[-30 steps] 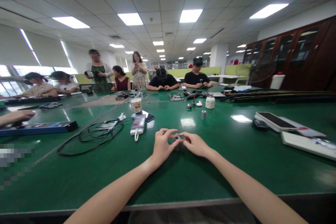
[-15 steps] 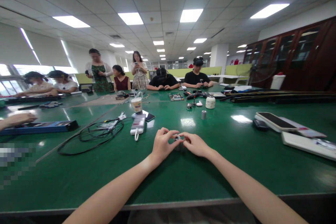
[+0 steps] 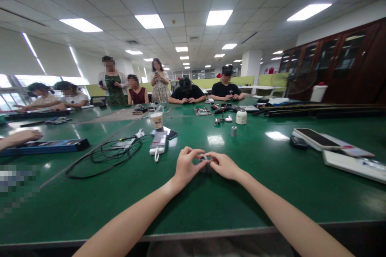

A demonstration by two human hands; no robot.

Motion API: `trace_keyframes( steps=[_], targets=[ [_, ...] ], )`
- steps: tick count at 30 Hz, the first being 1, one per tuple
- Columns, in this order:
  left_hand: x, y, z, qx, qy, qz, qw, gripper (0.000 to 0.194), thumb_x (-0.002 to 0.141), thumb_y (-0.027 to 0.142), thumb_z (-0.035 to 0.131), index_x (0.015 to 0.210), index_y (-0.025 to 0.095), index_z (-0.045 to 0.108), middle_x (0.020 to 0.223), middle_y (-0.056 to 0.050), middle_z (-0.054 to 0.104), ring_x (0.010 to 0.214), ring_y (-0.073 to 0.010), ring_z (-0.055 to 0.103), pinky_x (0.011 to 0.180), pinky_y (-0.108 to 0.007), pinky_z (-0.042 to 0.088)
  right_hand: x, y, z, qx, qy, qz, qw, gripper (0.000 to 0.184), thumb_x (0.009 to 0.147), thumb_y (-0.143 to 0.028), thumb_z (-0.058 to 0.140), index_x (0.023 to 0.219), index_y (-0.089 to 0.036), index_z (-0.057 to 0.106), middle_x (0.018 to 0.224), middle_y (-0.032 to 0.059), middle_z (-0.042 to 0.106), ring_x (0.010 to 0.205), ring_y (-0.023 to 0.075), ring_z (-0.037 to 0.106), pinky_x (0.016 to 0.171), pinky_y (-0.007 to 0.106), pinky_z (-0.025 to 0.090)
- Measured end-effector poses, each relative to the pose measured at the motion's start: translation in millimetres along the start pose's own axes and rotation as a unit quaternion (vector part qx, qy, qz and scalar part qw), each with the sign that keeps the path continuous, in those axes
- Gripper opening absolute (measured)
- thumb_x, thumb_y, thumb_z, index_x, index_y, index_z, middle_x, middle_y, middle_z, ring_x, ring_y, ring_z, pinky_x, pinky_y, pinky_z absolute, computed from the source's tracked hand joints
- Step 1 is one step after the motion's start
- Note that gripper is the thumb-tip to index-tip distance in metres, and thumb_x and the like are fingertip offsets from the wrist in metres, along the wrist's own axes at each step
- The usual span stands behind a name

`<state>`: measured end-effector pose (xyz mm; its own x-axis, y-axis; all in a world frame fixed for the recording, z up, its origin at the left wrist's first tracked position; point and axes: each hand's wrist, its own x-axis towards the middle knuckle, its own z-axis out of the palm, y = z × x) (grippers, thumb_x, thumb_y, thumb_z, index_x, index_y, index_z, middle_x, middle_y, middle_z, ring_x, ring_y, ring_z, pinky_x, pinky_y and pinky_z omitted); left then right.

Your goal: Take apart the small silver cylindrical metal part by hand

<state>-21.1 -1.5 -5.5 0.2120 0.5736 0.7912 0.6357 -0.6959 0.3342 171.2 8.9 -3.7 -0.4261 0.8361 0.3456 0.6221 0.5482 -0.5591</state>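
Both my hands meet just above the green table (image 3: 211, 204), near its middle. My left hand (image 3: 186, 166) and my right hand (image 3: 223, 165) pinch a small metallic part (image 3: 204, 158) between their fingertips. The fingers of both hands are curled in tight around it. The part is mostly hidden by the fingers, so I cannot make out what it is. Both forearms stretch forward from the near table edge.
A coil of black cable (image 3: 105, 154) and a white power bank (image 3: 158, 144) lie left of my hands. A paper cup (image 3: 157, 120), small grey cylinder (image 3: 233, 131) and white jar (image 3: 241, 117) stand beyond. Phones and tablets (image 3: 316, 138) lie at right. Several people sit or stand at the far side.
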Motion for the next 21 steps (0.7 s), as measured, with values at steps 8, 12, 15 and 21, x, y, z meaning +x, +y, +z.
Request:
trace_keyframes(
  steps=[8,12,15,21],
  targets=[
    [1,2,-2.3,-0.059,-0.01,-0.049,0.997,0.044,0.072,0.031,0.082,0.112,0.025,0.063,0.088,-0.001,0.078,0.098,-0.0262,0.066,0.089,-0.041,0.045,0,0,0,0.0,0.001,-0.004,1.0,0.035,0.085,-0.016,0.05,0.117,-0.021,0.065,0.071,-0.0002,0.067,0.06,0.0152,0.057,0.057,0.023,0.036],
    [2,2,-1.0,-0.101,-0.024,-0.067,0.992,0.043,0.079,0.028,0.076,0.118,0.024,0.06,0.093,-0.002,0.078,0.103,-0.0251,0.068,0.094,-0.041,0.047,0,1,1,-0.001,0.005,-0.005,1.0,0.036,0.085,-0.013,0.048,0.116,-0.02,0.065,0.07,-0.0002,0.067,0.061,0.0152,0.057,0.058,0.024,0.036],
    [3,1,2.1,-0.122,-0.022,-0.082,0.989,0.035,0.081,0.024,0.074,0.114,0.021,0.061,0.086,-0.002,0.079,0.103,-0.0234,0.07,0.094,-0.039,0.049,1,1,1,0.002,0.002,-0.005,1.0,0.037,0.083,-0.012,0.048,0.115,-0.019,0.065,0.069,-0.0006,0.068,0.06,0.0154,0.057,0.058,0.024,0.037],
    [12,-17,1.2,-0.102,0.005,-0.107,0.989,0.026,0.087,0.028,0.067,0.111,0.02,0.062,0.103,-0.006,0.076,0.096,-0.0205,0.072,0.092,-0.035,0.052,1,2,1,0.014,-0.007,-0.005,1.0,0.042,0.08,-0.011,0.049,0.119,-0.021,0.064,0.071,-0.0011,0.069,0.063,0.0154,0.059,0.06,0.023,0.039]
  ],
)
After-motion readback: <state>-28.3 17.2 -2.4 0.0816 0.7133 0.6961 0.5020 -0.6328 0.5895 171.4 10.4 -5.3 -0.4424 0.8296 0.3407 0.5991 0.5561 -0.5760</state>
